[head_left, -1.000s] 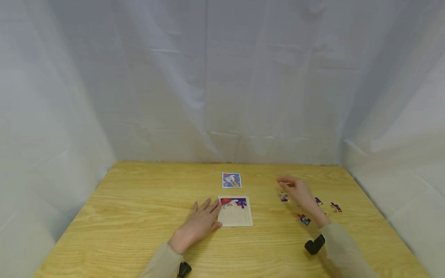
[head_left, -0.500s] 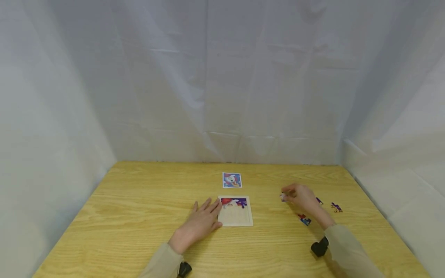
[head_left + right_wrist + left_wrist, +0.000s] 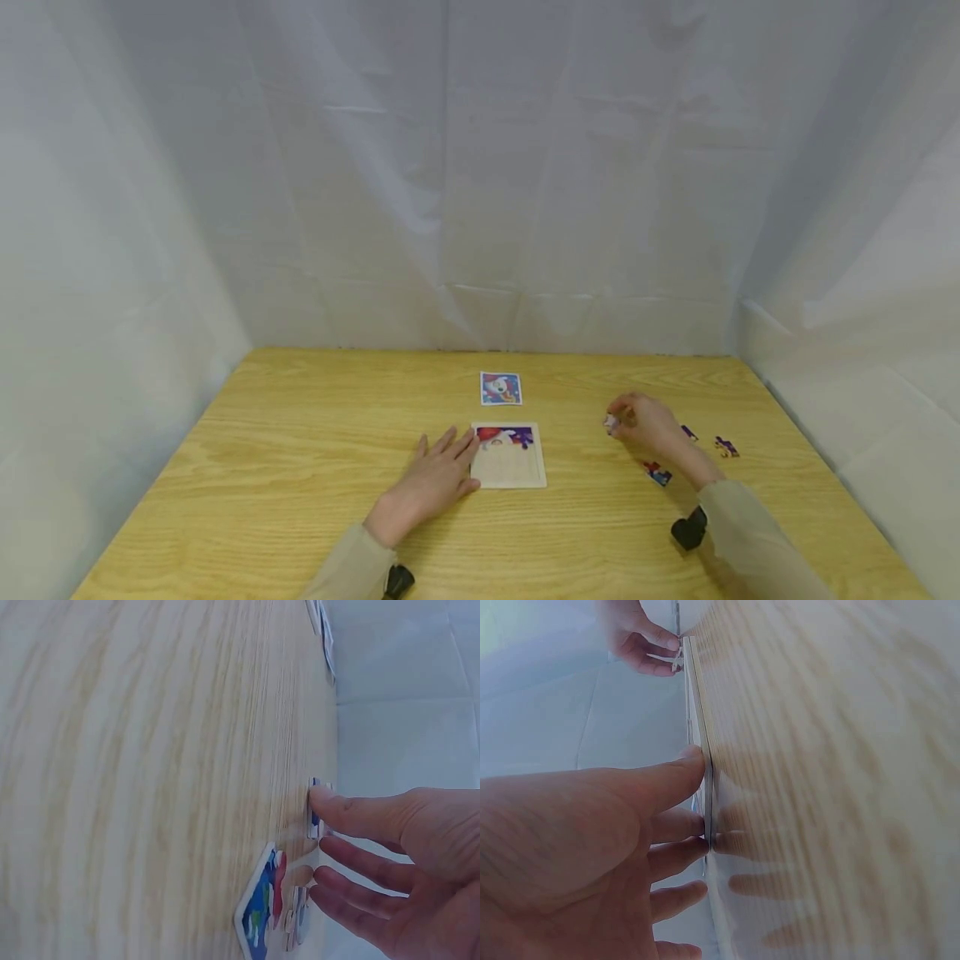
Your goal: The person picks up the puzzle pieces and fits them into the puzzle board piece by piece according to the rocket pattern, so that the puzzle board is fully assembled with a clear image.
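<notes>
A pale puzzle board (image 3: 510,467) lies at the table's middle, with a few red and purple pieces fitted along its top edge. My left hand (image 3: 438,477) lies flat beside it, straight fingers (image 3: 682,769) touching its left edge (image 3: 699,735). To the right, my right hand (image 3: 641,421) pinches a small puzzle piece (image 3: 611,424) just above the table. In the right wrist view the thumb (image 3: 337,808) presses that piece (image 3: 313,817). The left wrist view shows the right hand (image 3: 637,641) far off, holding the piece (image 3: 673,660).
A small picture card (image 3: 500,388) lies behind the board. Loose pieces lie by my right wrist: a red-blue one (image 3: 657,474), a purple one (image 3: 687,433) and another (image 3: 725,447). White cloth walls close in the wooden table (image 3: 285,467) on three sides.
My right hand came down from above the loose pieces, closed its fingers on the leftmost piece and raised it slightly. The left hand has stayed still.
</notes>
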